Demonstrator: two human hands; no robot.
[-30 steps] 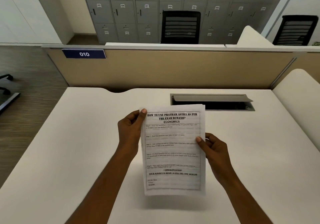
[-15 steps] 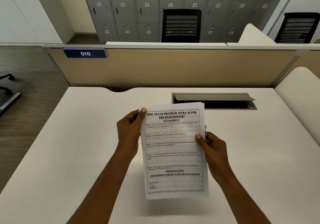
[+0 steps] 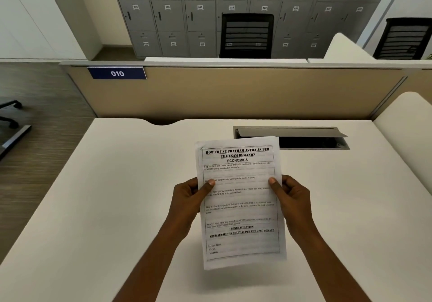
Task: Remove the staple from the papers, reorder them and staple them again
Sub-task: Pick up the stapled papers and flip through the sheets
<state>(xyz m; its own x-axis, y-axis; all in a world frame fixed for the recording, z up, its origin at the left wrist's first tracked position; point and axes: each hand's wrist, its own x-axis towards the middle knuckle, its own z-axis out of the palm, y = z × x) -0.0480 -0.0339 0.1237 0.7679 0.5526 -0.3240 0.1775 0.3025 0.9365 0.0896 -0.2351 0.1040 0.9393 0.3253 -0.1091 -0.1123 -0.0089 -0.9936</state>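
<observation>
A set of printed papers (image 3: 240, 210) is held upright above the white desk (image 3: 105, 196), its top sheet headed "HOW TO USE PRATHAM ASTRA AS PER THE EXAM DEMAND? ECONOMICS". My left hand (image 3: 189, 199) grips the left edge at mid height, thumb on the front. On the right edge, at about the same height, my right hand (image 3: 292, 199) holds the papers the same way. A faint mark sits at the top left corner; whether it is a staple I cannot tell. No stapler or staple remover is in view.
A grey cable hatch (image 3: 292, 135) with its flap raised is set into the desk behind the papers. A beige partition (image 3: 233, 91) with a blue "010" label (image 3: 117, 73) closes the far edge. Black chairs (image 3: 246, 35) and grey lockers stand beyond. Another white desk (image 3: 406, 124) adjoins at right.
My left hand has slid from the papers' top left corner down to the middle of the left edge. The papers have tilted slightly, and my right hand keeps its grip.
</observation>
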